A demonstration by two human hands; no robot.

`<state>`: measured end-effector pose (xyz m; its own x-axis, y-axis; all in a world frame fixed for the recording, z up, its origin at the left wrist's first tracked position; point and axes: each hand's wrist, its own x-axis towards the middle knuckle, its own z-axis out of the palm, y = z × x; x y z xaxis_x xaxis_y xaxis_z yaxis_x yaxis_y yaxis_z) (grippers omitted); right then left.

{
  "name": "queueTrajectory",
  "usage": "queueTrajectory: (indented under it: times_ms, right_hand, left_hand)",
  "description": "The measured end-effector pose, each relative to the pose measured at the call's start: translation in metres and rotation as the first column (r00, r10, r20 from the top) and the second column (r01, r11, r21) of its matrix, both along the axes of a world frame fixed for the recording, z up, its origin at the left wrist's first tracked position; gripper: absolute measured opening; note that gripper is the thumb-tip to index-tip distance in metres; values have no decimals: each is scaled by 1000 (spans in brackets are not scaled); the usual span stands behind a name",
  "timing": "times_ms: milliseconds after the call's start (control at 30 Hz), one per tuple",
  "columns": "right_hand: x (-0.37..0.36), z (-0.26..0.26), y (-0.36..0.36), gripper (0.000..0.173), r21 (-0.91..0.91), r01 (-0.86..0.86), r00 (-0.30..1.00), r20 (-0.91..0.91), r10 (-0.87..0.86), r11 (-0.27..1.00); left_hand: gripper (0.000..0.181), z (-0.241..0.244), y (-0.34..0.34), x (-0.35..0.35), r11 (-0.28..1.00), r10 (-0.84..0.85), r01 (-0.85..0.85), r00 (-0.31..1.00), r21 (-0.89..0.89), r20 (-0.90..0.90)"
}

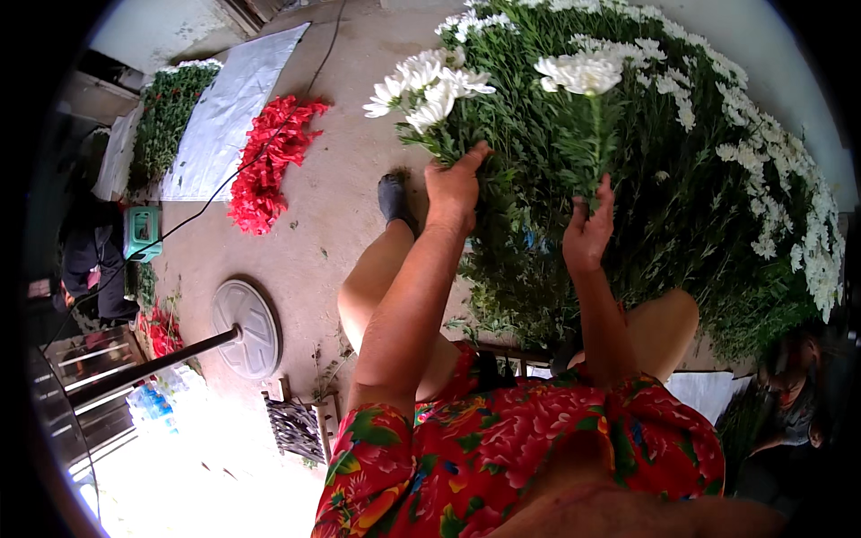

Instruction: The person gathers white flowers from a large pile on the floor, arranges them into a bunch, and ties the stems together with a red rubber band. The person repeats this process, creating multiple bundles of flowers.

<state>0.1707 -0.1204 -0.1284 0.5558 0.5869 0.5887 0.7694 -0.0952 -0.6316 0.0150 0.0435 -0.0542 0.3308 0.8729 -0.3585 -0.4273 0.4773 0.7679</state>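
Note:
In my left hand [452,187] is a small bunch of white chrysanthemums [430,87], its blooms pointing away from me. My right hand [589,232] grips the leafy stem of a white chrysanthemum [584,70], held upright beside the bunch with a gap between them. Beneath and beyond both hands spreads a large heap of cut white chrysanthemums [646,195], green stems towards me and flower heads along its far and right rim. The lower stem ends of what I hold are lost against the dark foliage.
Red strips [272,161] lie piled on the floor beside a silvery sheet [235,107]. More flowers [171,101] lie at the far left. A round grey base [247,329] carries a dark pole. A green plastic stool [142,233] and a woven seat [296,427] stand left. Another person [794,390] is at right.

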Motion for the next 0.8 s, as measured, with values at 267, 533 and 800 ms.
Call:
queueTrajectory:
  times_ms: [267,533,800]
  right_hand:
    - [-84,102,-3,89,-301,49,984,176,5,952]
    - [-104,92,-1,87,-434,-3,992,113,58,901]
    - [-103,105,3,94,-275,-5,999,50,20,961]
  left_hand:
    - [21,-35,-30,27,998,-59,50,971,46,230]
    - [28,-7,-56,8,978,-147,201,832,-45,536]
    - [29,-20,-53,0,555,-151,273,962,786,-227]
